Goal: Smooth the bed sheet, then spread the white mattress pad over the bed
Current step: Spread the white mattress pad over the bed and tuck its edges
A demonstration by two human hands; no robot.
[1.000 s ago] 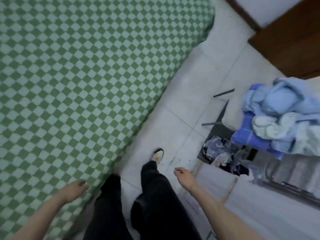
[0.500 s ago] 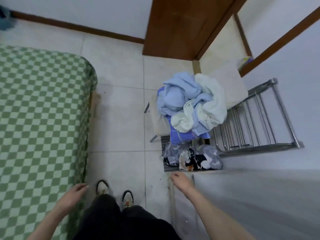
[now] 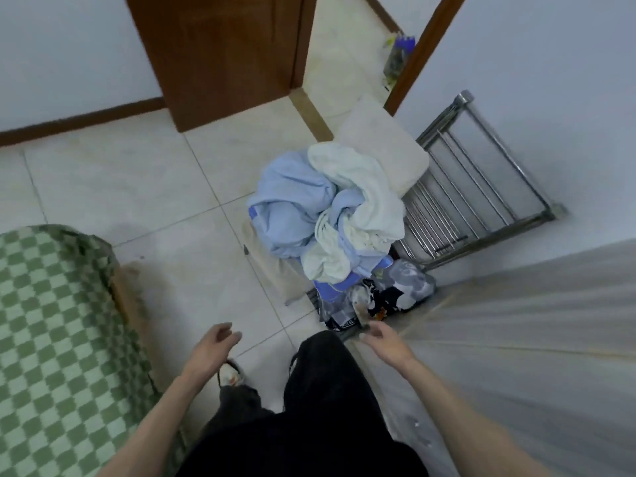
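Observation:
The green-and-white checked bed sheet (image 3: 51, 332) covers the bed at the lower left and lies flat. A heap of bedding sits on a chair ahead of me: a white crumpled cloth (image 3: 358, 201) on top, which may be the mattress pad, and light blue fabric (image 3: 285, 204) beside it. My left hand (image 3: 213, 346) hangs over the floor with loosely curled fingers, holding nothing. My right hand (image 3: 385, 342) is also empty and relaxed, reaching forward near the heap's base. Both hands are well short of the heap.
A brown wooden door (image 3: 220, 56) stands open ahead. A metal drying rack (image 3: 481, 187) leans on the right wall. A patterned bag (image 3: 395, 297) lies on the tiled floor (image 3: 137, 180) under the chair. A grey surface (image 3: 516, 339) runs along my right.
My view has turned away from the bed toward the heap of bedding, which is nearer now. My left hand has left the bed's edge and swung over the floor.

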